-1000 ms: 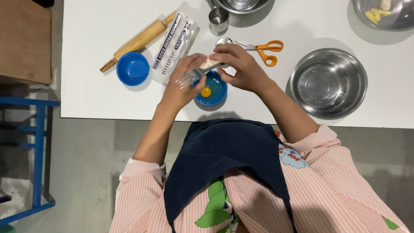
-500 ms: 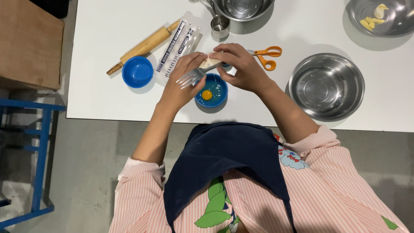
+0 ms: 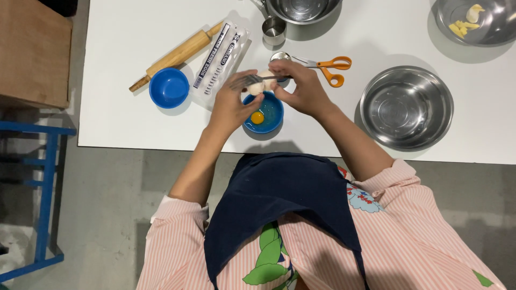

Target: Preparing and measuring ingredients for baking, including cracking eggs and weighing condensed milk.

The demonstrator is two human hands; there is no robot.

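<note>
A cracked eggshell (image 3: pixel 262 82) is held over a small blue bowl (image 3: pixel 270 114) near the front edge of the white table (image 3: pixel 123 123); a yellow yolk (image 3: pixel 257 117) is seen inside the bowl. The shell is clasped from either side by the left hand (image 3: pixel 232 104) and the right hand (image 3: pixel 302 86), fingers closed on it; a fork (image 3: pixel 244 81) is also gripped in the left hand. An empty blue bowl (image 3: pixel 169 87), a wooden rolling pin (image 3: pixel 177 55), an egg carton (image 3: pixel 221 60), orange scissors (image 3: pixel 329 65) and a steel bowl (image 3: pixel 406 107) are laid around
</note>
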